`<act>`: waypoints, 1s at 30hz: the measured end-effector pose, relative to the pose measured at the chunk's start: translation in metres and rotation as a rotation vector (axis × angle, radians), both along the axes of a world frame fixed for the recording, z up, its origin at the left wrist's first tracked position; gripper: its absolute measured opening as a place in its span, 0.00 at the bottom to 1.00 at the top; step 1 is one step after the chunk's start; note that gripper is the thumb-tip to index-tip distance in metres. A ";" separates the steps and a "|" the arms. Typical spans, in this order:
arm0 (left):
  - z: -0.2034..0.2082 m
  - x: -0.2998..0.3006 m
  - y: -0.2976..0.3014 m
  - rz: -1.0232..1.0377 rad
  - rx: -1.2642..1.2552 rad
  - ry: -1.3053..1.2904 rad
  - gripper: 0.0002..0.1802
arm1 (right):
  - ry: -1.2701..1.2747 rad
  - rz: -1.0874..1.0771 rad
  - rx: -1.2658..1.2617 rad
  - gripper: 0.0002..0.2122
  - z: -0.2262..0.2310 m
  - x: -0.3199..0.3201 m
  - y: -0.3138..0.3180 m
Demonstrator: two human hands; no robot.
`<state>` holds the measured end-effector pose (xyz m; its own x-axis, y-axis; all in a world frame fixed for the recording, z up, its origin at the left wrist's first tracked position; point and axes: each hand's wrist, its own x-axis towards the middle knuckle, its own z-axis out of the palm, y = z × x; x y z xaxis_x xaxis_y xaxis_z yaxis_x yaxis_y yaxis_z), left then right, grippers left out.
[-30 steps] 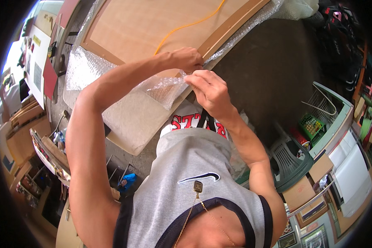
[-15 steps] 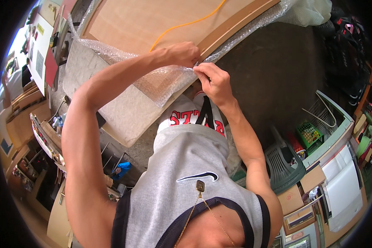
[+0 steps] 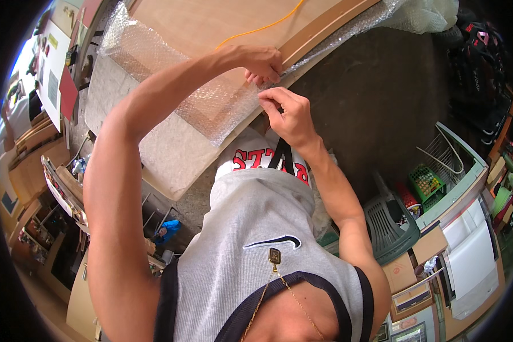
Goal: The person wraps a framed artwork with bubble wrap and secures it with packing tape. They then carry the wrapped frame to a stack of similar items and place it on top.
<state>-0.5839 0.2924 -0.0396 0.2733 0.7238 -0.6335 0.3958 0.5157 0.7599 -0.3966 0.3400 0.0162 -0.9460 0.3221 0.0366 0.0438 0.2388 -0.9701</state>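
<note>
A large flat panel with a brown raised frame (image 3: 325, 33) lies ahead of me, with clear bubble wrap (image 3: 211, 117) under and over its near corner. My left hand (image 3: 263, 62) is above that corner, wrist bent and fingers curled downward; what its fingertips hold, if anything, is hidden. Just nearer to me, my right hand (image 3: 290, 113) is closed in a pinch, thumb and forefinger at the wrap's edge. A yellow cord (image 3: 262, 27) runs across the panel beyond my left hand.
The panel rests on a table with a pale, worn top (image 3: 159, 165). To the right stand a dark green plastic chair (image 3: 390, 231) and a green basket (image 3: 426, 183) with small items. Boards and frames (image 3: 413, 302) are stacked at lower right. A blue bag (image 3: 168, 231) lies at left.
The lifted bubble wrap edge has come down and spreads flatter across the panel's near corner. My left hand has moved slightly away from me; my right hand has shifted slightly left and nearer.
</note>
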 end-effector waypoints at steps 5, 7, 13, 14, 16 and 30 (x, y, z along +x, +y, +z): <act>0.002 -0.001 -0.007 0.067 0.089 0.010 0.12 | -0.011 -0.006 0.023 0.03 -0.022 -0.003 0.013; 0.002 -0.001 -0.010 0.101 0.137 0.002 0.12 | -0.003 -0.021 0.050 0.03 -0.032 -0.003 0.015; -0.001 0.003 -0.013 0.141 0.177 0.129 0.10 | 0.027 -0.095 0.077 0.04 -0.050 0.001 0.011; -0.002 0.003 -0.013 0.174 0.165 0.115 0.10 | 0.017 -0.105 0.078 0.04 -0.052 0.001 0.010; -0.004 0.004 -0.014 0.238 0.152 0.074 0.10 | -0.006 -0.138 0.056 0.03 -0.056 0.001 0.007; -0.002 0.006 -0.021 0.255 0.293 0.096 0.16 | 0.027 -0.323 0.046 0.12 -0.086 -0.003 -0.005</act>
